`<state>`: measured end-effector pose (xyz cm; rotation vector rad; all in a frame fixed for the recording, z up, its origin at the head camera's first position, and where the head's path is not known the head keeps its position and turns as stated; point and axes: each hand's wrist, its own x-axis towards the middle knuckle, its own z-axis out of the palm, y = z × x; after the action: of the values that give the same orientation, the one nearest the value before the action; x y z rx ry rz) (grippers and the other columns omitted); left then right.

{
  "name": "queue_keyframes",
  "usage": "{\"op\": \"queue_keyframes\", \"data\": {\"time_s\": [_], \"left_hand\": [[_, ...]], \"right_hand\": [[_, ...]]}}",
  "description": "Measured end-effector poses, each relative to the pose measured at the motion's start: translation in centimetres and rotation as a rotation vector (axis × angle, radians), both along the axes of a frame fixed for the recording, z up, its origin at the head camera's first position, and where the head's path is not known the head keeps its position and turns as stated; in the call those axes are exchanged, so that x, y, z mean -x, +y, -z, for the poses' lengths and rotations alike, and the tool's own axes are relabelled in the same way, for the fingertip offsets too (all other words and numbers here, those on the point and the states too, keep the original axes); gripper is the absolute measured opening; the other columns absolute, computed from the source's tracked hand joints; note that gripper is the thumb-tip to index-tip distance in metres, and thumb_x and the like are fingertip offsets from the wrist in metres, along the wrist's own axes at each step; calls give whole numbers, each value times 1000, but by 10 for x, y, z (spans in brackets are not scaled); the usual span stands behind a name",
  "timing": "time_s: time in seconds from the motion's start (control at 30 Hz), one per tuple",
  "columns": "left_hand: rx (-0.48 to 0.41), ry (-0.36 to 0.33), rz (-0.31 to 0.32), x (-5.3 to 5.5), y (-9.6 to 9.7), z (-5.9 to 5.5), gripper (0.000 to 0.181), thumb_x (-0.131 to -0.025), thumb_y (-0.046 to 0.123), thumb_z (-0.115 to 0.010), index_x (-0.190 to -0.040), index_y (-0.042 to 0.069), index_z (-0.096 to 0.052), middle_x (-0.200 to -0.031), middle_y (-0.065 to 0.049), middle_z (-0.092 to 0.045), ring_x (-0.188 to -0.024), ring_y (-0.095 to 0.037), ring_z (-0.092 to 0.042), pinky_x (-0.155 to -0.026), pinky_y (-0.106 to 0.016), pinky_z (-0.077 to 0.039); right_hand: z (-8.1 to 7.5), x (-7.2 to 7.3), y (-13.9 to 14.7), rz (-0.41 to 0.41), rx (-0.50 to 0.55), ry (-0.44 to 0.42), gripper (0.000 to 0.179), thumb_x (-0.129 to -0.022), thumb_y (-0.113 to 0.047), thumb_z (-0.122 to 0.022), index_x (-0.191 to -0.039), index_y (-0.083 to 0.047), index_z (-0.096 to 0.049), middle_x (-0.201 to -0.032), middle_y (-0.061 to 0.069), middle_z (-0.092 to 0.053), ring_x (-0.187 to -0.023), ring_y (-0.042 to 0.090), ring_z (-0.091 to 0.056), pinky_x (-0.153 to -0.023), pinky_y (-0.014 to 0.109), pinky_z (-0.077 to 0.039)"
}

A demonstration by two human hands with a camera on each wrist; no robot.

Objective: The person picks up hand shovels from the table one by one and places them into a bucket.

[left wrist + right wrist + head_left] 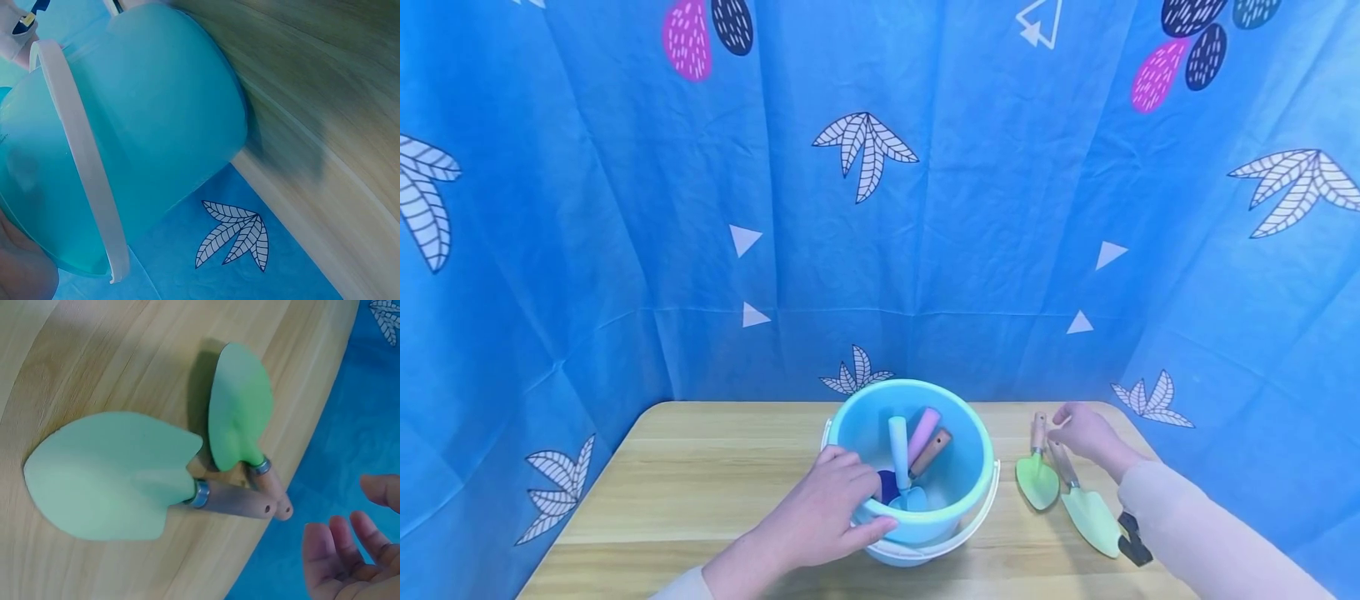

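A light blue bucket (pixel 958 417) stands upright on the table. My left hand (pixel 831 508) grips its near left rim, fingers over the edge and thumb outside. Inside the bucket lean a light blue-handled tool (pixel 898 446), a pinkish-purple handle (pixel 924 433) and a brown wooden handle (pixel 931 454); their lower ends are partly hidden. To the right lie two wooden-handled trowels: a smaller bright green trowel (pixel 244 406) and a larger pale green trowel (pixel 112 475). Near the handle ends hovers my right hand (pixel 356 556), fingers apart and holding nothing.
The bucket's white carrying handle (pixel 87 150) hangs down around its near side. A dark blue thing (pixel 888 486) lies low in the bucket. Blue patterned cloth (pixel 925 250) surrounds the wooden table (pixel 722 467) at the back and sides.
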<state>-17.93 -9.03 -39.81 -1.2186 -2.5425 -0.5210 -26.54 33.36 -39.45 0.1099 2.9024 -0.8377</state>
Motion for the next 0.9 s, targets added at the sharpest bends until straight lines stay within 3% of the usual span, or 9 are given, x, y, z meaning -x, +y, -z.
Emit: {"op": "queue_keyframes", "data": {"time_s": [0.37,0.6,0.77,0.9], "left_hand": [[1,-1,-11,0,0,-1,39,-98,63,-46,-89,27,-58,-82,22,-52,-89,-4,-47,-88,-33,-37],[8,-30,-11,0,1,-1,40,-98,64,-45,-90,27,-60,-82,22,-52,-89,-4,-47,-87,-34,-37],[10,-44,-15,1,1,-1,41,-98,64,-44,-92,27,-61,-83,22,-53,-90,-4,-48,-88,-34,-38],[9,-40,-13,1,1,-1,41,-98,64,-45,-92,27,-60,-83,22,-53,-90,-4,-48,-88,-34,-38]], "right_hand": [[14,14,13,-34,-72,-43,41,-86,-12,-67,-115,14,-54,-102,22,-63,-87,32,-61,-81,51,-51],[17,20,13,-39,-112,-51,39,-84,-12,-66,-111,14,-55,-108,28,-61,-97,41,-60,-89,56,-48],[22,21,12,-29,-111,-56,16,-77,-7,-63,-86,1,-53,-82,13,-55,-72,26,-52,-68,41,-48],[28,24,14,-6,-120,-80,13,-76,-6,-61,-78,-6,-48,-76,7,-49,-67,23,-50,-61,36,-48]]}}
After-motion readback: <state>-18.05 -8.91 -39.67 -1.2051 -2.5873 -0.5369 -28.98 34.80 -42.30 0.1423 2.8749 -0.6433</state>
